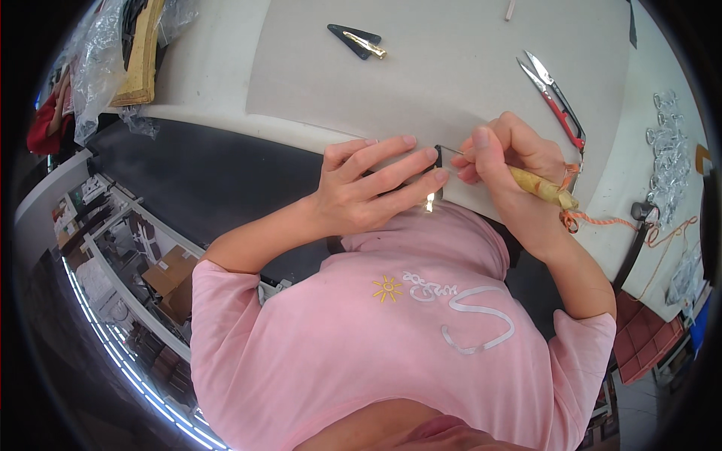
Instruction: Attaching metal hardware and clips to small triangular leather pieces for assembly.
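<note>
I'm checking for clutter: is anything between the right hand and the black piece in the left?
Only the metal tip of the tool in the right hand lies between, pointing toward the black piece; nothing else visible.

Right hand (505,184) around yellow-handled tool (543,188)

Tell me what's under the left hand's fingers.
Parts of a black piece and a shiny gold piece show past the left hand, which covers whatever else is there.

From the right hand (505,167), there's room to pass toward 11 o'clock over the grey mat (459,75); red-handled snips (554,113) block 1 o'clock, the left hand (362,186) 9 o'clock
</note>
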`<state>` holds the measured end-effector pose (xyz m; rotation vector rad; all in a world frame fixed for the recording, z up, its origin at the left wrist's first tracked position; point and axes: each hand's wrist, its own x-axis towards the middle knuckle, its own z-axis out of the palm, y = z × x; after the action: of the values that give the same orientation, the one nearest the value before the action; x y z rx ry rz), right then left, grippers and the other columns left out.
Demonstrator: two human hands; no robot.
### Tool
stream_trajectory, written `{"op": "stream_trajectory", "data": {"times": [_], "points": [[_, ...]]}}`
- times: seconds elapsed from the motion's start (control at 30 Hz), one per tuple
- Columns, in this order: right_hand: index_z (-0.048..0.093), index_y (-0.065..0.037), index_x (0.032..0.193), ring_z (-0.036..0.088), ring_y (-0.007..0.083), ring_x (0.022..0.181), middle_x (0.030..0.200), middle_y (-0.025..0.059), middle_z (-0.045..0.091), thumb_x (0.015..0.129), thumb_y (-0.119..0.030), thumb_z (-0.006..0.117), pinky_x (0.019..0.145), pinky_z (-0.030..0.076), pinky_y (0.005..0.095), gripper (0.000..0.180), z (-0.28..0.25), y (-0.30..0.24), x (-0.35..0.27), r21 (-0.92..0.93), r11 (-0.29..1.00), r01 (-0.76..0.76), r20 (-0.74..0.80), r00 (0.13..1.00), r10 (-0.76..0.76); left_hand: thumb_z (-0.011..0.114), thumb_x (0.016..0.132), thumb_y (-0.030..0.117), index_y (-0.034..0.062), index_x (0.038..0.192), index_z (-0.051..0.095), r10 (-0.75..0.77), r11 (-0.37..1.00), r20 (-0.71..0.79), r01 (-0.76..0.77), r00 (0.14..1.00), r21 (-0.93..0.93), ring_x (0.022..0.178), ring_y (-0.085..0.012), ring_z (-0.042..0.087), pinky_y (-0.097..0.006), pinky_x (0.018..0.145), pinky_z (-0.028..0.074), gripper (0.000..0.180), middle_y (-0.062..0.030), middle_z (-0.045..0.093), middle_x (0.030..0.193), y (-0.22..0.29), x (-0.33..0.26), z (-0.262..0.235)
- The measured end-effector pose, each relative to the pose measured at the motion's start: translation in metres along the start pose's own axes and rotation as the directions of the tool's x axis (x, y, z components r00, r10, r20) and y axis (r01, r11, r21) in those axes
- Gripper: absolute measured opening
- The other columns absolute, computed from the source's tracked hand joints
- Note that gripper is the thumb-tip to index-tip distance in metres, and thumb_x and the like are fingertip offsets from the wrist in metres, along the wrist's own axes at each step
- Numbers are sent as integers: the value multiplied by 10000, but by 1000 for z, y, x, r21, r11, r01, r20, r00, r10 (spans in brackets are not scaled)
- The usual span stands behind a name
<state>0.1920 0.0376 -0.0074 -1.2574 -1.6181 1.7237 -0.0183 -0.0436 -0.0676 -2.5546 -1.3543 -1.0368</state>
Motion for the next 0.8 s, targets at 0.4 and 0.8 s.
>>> {"op": "stream_trajectory", "data": {"times": [0.4,0.8], "points": [[440,-28,707,543,15,611,595,-20,426,963,-80,633,519,408,222,325,5,6,3,31,997,70,-87,994,-67,753,826,238,233,1126,703,30,999,-19,-30,999,21,1050,-190,617,-324,852,354,304,32,693,1170,-1,3,4],[464,-29,707,600,25,629,598,-18,501,966,-90,632,534,455,220,314,9,4,5,201,979,19,-148,989,12,708,824,230,225,1117,715,0,1000,26,0,1000,1,1065,-204,613,-333,871,340,294,29,688,1180,1,4,-1]]}}
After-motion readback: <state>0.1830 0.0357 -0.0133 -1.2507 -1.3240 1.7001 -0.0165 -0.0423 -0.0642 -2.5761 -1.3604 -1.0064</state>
